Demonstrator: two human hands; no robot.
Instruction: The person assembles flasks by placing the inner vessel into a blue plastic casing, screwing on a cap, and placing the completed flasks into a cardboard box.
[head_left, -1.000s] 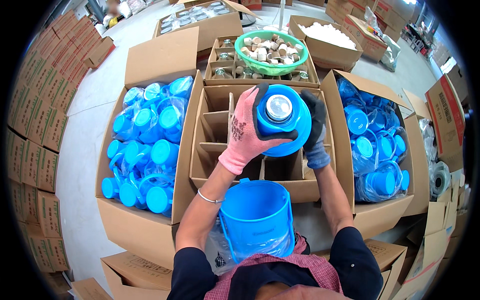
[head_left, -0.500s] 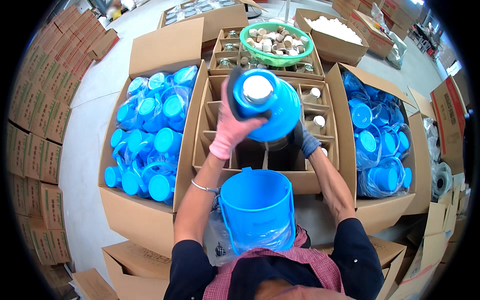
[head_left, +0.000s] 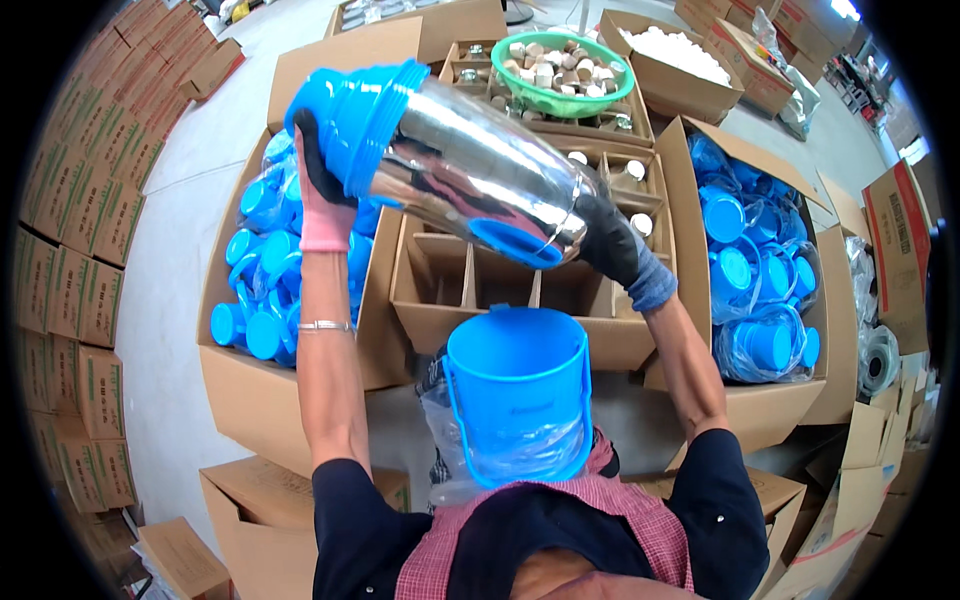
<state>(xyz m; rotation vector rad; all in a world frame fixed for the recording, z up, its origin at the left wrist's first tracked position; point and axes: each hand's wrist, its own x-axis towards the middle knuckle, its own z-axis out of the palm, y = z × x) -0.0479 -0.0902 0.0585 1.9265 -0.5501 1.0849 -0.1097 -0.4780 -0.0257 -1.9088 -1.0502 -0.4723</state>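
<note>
Held tilted across my front is a shiny silver vacuum flask liner (head_left: 470,150) with a blue plastic shoulder (head_left: 365,125) at its upper left end. My left hand (head_left: 325,185), in a pink and black glove, is wrapped round the blue part. In a dark glove, my right hand (head_left: 615,235) grips the lower silver end. Below them a blue bucket-shaped flask shell (head_left: 517,400) stands upright with its mouth up and clear plastic wrap round its base. Just beyond it is a divided carton (head_left: 570,325) holding several white-capped bottles (head_left: 630,177) on the right.
Cartons of blue plastic jugs stand left (head_left: 265,270) and right (head_left: 755,270). Farther back, a green basin (head_left: 555,100) of stoppers rests on another divided carton, beside a box of white pieces (head_left: 675,55). Stacked cartons (head_left: 85,260) line the left side.
The flask has swung from pointing its blue end toward me to lying slantwise, showing its silver side. My left hand has moved left with the blue end; my right hand stays on the other end.
</note>
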